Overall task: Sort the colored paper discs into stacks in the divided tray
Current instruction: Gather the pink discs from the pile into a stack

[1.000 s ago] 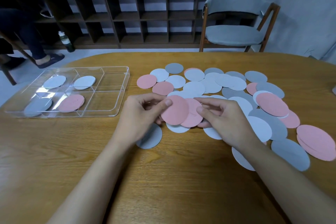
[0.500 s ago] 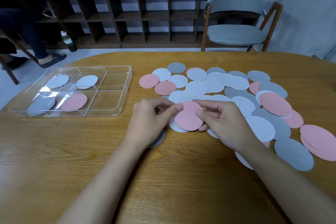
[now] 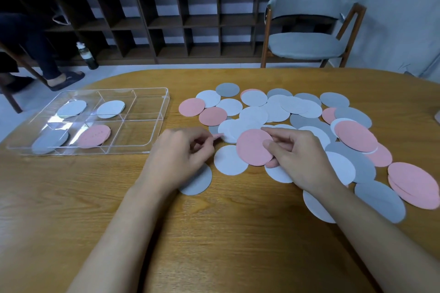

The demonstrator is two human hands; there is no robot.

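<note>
My right hand pinches a small stack of pink discs just above the table, thumb on top. My left hand hovers to their left with fingers loosely curled and holds nothing; it partly covers a pale disc. Many loose pink, white and grey discs spread over the table's right half. The clear divided tray at the left holds a pale grey disc, a white disc, a grey stack and a pink stack, each in its own compartment.
The wooden table curves away at the far edge. A grey chair stands behind it and dark shelving lines the wall. A seated person's leg and slipper show at the far left beside a bottle.
My left hand let go of the pink discs and drew back to the left. My right hand now holds the squared-up pink stack alone.
</note>
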